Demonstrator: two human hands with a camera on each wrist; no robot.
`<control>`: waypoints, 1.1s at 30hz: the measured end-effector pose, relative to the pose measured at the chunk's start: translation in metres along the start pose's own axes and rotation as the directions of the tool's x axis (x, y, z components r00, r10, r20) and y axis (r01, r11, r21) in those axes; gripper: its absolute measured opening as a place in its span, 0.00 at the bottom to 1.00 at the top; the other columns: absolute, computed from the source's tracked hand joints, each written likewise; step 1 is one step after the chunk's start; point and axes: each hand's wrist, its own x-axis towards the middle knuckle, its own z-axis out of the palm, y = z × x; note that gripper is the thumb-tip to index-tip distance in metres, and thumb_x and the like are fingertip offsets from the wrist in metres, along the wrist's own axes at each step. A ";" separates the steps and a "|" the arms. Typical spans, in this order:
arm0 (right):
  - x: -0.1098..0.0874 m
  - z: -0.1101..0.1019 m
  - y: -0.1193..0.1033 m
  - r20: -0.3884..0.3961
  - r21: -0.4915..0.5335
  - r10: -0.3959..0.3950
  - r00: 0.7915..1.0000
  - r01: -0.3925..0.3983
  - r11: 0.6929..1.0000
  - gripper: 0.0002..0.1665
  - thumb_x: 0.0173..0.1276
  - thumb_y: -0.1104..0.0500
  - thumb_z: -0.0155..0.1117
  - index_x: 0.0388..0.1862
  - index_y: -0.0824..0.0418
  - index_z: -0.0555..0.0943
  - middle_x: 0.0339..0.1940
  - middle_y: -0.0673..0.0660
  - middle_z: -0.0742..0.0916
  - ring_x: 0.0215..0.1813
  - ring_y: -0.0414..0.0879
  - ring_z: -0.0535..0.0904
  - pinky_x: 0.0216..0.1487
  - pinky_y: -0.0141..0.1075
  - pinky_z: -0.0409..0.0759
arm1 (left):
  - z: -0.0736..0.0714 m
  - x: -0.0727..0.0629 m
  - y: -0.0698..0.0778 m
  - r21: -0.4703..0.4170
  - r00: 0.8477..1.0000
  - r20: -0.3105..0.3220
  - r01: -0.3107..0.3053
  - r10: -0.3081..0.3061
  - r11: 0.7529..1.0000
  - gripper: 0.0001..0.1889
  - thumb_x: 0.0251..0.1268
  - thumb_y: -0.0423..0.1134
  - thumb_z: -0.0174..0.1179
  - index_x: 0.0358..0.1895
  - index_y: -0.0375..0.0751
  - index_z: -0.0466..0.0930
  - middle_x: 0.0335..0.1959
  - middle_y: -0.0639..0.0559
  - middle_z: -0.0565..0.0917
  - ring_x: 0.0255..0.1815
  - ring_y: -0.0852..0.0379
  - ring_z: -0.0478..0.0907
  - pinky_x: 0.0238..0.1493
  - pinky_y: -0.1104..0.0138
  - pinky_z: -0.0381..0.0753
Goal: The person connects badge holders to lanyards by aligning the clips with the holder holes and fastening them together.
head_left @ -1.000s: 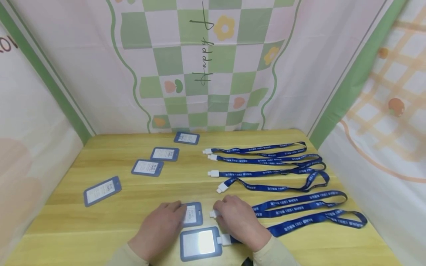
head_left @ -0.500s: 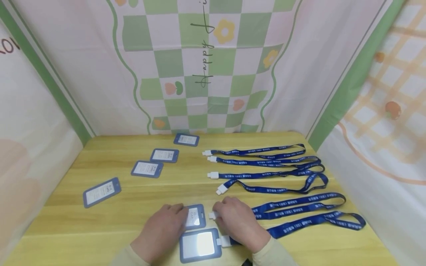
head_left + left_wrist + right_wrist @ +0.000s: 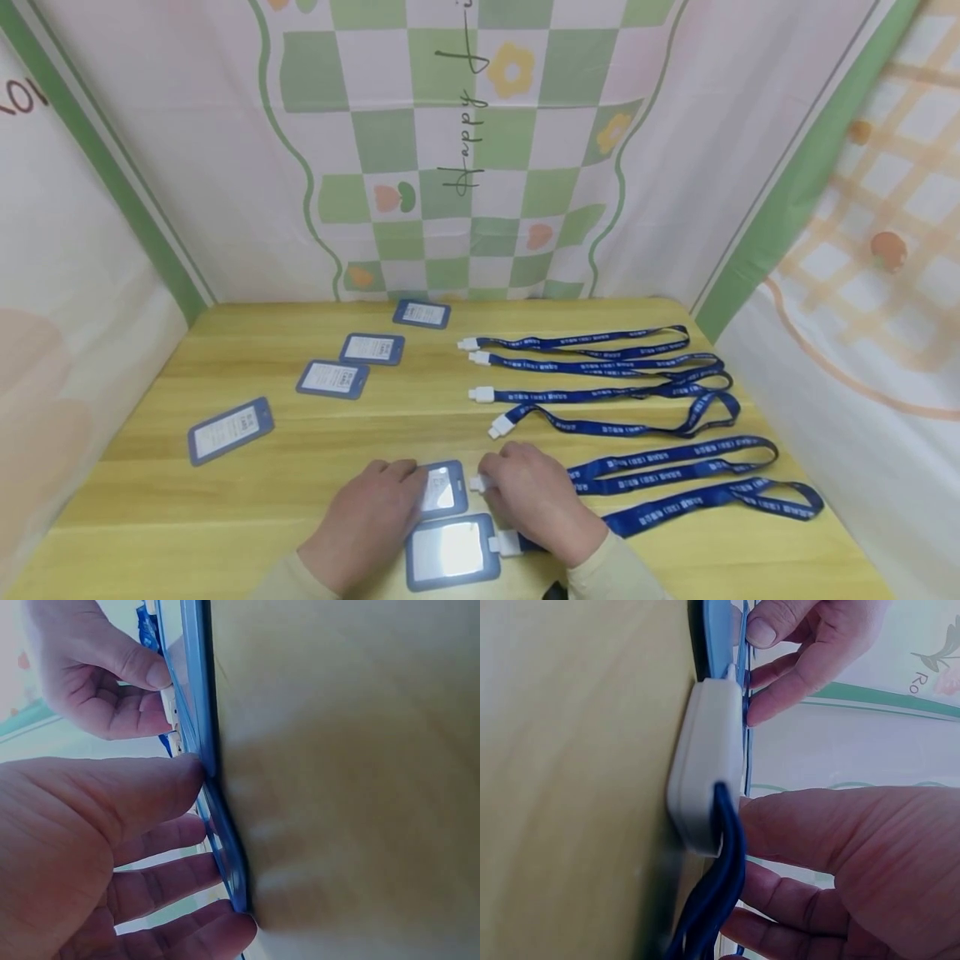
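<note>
My left hand (image 3: 369,518) grips a blue badge holder (image 3: 446,490) with a white card by its left end, thumb at the near edge and fingers at the far one. My right hand (image 3: 531,497) pinches the white clip (image 3: 477,483) of a navy lanyard (image 3: 660,477), its tip pointing at the holder's slotted end with a small gap between. Just nearer lies a second badge holder (image 3: 450,552), joined to the white clip (image 3: 508,543) of another lanyard (image 3: 697,502). In the right wrist view that joined clip (image 3: 707,750) stands in front of my right thumb.
More blue badge holders (image 3: 231,430) lie spread across the left and back of the wooden table (image 3: 187,533). Several navy lanyards (image 3: 600,393) are laid out at the right, clips facing left. Patterned cloth (image 3: 480,150) encloses the table.
My left hand has slid the badge holder slightly right, toward the clip. The right hand stays nearly in place on the lanyard's clip.
</note>
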 end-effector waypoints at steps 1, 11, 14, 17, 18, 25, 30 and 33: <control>0.001 0.000 0.000 -0.001 0.001 -0.002 1.000 0.002 1.000 0.11 0.66 0.54 0.75 0.47 0.50 0.90 0.35 0.46 0.87 0.36 0.39 0.78 0.34 0.31 0.80 | 0.000 0.000 0.000 -0.005 1.000 0.004 0.003 -0.003 1.000 0.18 0.75 0.46 0.61 0.60 0.40 0.83 0.56 0.43 0.86 0.52 0.46 0.84 0.55 0.53 0.88; 0.004 0.000 -0.001 -0.005 0.013 -0.012 1.000 0.012 1.000 0.10 0.66 0.55 0.75 0.46 0.51 0.90 0.33 0.46 0.87 0.34 0.38 0.76 0.33 0.30 0.78 | -0.001 0.001 0.000 -0.037 0.999 0.041 0.016 -0.014 0.999 0.20 0.76 0.47 0.61 0.63 0.40 0.81 0.58 0.43 0.86 0.55 0.46 0.83 0.58 0.53 0.87; 0.004 0.000 -0.002 0.003 0.018 -0.006 1.000 0.006 1.000 0.11 0.66 0.54 0.75 0.47 0.51 0.90 0.34 0.46 0.86 0.35 0.38 0.76 0.33 0.30 0.78 | -0.002 0.001 0.000 -0.049 0.998 0.053 0.023 -0.020 0.999 0.21 0.76 0.48 0.61 0.63 0.40 0.81 0.59 0.43 0.85 0.56 0.46 0.83 0.58 0.53 0.87; 0.005 0.000 -0.002 0.013 0.019 0.000 1.000 0.000 1.000 0.11 0.66 0.54 0.74 0.47 0.50 0.90 0.34 0.46 0.87 0.35 0.38 0.76 0.34 0.31 0.79 | -0.002 0.002 0.000 -0.043 0.997 0.068 0.025 -0.022 0.999 0.21 0.77 0.48 0.60 0.64 0.41 0.81 0.59 0.43 0.85 0.56 0.46 0.83 0.59 0.53 0.87; 0.005 0.000 -0.002 0.016 0.019 0.001 1.000 -0.001 1.000 0.11 0.67 0.54 0.74 0.47 0.50 0.90 0.35 0.46 0.87 0.36 0.39 0.76 0.34 0.31 0.79 | -0.002 0.002 0.001 -0.039 0.997 0.069 0.025 -0.023 0.999 0.21 0.77 0.48 0.60 0.64 0.41 0.81 0.59 0.43 0.85 0.56 0.46 0.83 0.59 0.53 0.87; 0.005 0.000 -0.002 0.018 0.012 -0.003 1.000 0.003 1.000 0.11 0.67 0.53 0.75 0.48 0.50 0.90 0.35 0.46 0.87 0.36 0.39 0.77 0.35 0.32 0.80 | -0.001 0.003 0.001 -0.030 0.996 0.086 0.029 -0.026 0.999 0.21 0.77 0.48 0.60 0.65 0.41 0.80 0.60 0.43 0.85 0.57 0.46 0.83 0.59 0.53 0.87; 0.005 0.000 -0.002 0.005 0.007 -0.009 1.000 0.009 1.000 0.12 0.66 0.53 0.75 0.48 0.49 0.90 0.35 0.45 0.87 0.36 0.38 0.77 0.34 0.31 0.78 | -0.002 0.004 0.001 -0.024 0.996 0.086 0.019 -0.017 1.000 0.21 0.78 0.47 0.59 0.65 0.41 0.80 0.60 0.43 0.85 0.57 0.47 0.83 0.59 0.54 0.87; 0.005 0.000 -0.002 0.005 0.002 -0.004 1.000 0.004 1.000 0.12 0.66 0.52 0.76 0.48 0.48 0.90 0.34 0.45 0.87 0.35 0.38 0.77 0.34 0.30 0.78 | -0.002 0.003 0.001 -0.023 0.997 0.080 0.013 -0.012 1.000 0.21 0.77 0.47 0.60 0.65 0.40 0.80 0.60 0.42 0.85 0.57 0.46 0.83 0.60 0.54 0.87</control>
